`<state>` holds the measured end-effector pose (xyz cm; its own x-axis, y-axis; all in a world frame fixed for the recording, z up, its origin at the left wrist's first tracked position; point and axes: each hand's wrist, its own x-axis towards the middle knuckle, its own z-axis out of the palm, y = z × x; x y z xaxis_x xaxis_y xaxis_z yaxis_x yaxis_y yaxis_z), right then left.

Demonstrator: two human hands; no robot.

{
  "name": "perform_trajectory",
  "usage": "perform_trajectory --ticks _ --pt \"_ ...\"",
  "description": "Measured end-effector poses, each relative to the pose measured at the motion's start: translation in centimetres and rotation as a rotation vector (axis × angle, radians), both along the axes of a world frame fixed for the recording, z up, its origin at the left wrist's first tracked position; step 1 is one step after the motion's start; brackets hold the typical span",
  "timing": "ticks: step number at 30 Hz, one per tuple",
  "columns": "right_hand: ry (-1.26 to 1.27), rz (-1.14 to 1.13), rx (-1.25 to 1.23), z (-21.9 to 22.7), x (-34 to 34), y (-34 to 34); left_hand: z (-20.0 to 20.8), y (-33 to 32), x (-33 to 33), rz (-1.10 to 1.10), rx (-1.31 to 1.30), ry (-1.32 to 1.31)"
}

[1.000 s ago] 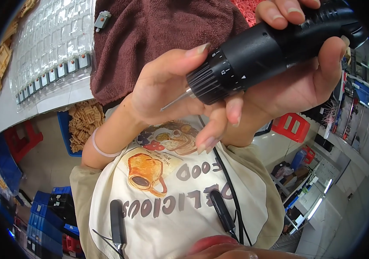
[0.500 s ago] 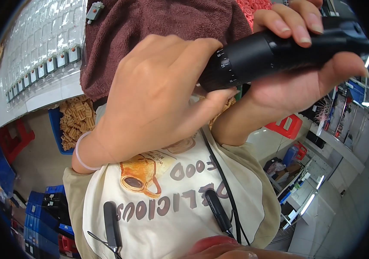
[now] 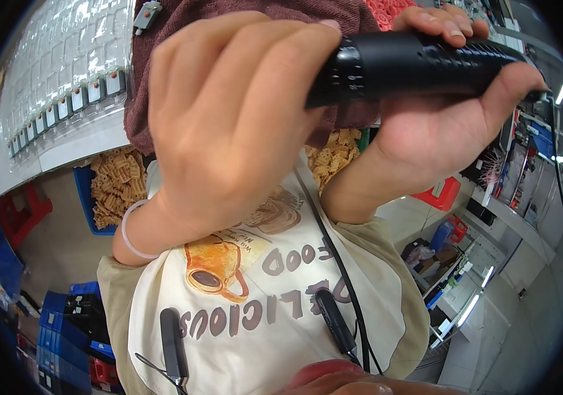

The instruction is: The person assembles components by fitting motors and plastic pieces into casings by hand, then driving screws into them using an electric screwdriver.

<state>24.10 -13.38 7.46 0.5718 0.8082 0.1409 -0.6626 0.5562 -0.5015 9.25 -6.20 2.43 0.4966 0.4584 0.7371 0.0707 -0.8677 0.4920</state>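
Note:
A black corded electric screwdriver (image 3: 413, 66) lies across the upper right, with a ring of white scale marks near its left end. My right hand (image 3: 439, 125) grips its body from below, thumb and fingers on opposite sides near the ridged rear. At the marked end, my left hand (image 3: 229, 112), with a pale band on its wrist, has its fingers curled around the front, which they hide. A brown towel (image 3: 143, 99) lies behind both hands. On it, near the tray, rests a small grey part (image 3: 146, 16).
At left, a clear plastic tray (image 3: 64, 52) on the white table holds several small white-and-grey parts (image 3: 78, 97) with red dots. Below the table edge stands a blue bin (image 3: 86, 197) of tan pieces; more tan pieces (image 3: 334, 158) show between my arms. Red plastic stools (image 3: 442, 192) stand nearby.
My left hand has risen and turned over the screwdriver's front end. The screwdriver has tipped more level and rolled, bringing its ridged rear and cord into sight. My right thumb has shifted slightly left.

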Motion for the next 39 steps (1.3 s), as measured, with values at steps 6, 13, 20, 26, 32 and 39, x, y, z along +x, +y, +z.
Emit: perform_trajectory --ticks 6,13,20,26,32,39 --pt "-0.066 -0.081 -0.003 0.6 -1.2 0.2 1.0 0.2 -0.5 -0.124 -0.166 0.108" --pt "-0.131 -0.139 -0.021 1.0 -2.2 0.5 2.2 0.4 -1.6 -0.329 -0.39 0.301" --pt "-0.163 -0.144 -0.05 1.0 -2.3 1.0 2.2 1.1 -1.5 -0.543 -0.703 0.319" --pt "-0.191 -0.149 -0.072 0.7 -2.4 1.4 2.6 1.9 -1.2 -0.853 -1.458 0.456" --pt "-0.197 -0.137 -0.082 -0.3 -2.7 2.2 2.2 0.6 -1.5 -0.912 -1.863 0.194" --pt "-0.15 -0.083 -0.149 -0.4 -2.3 2.9 2.2 -0.9 -0.6 -0.972 -1.918 0.02"
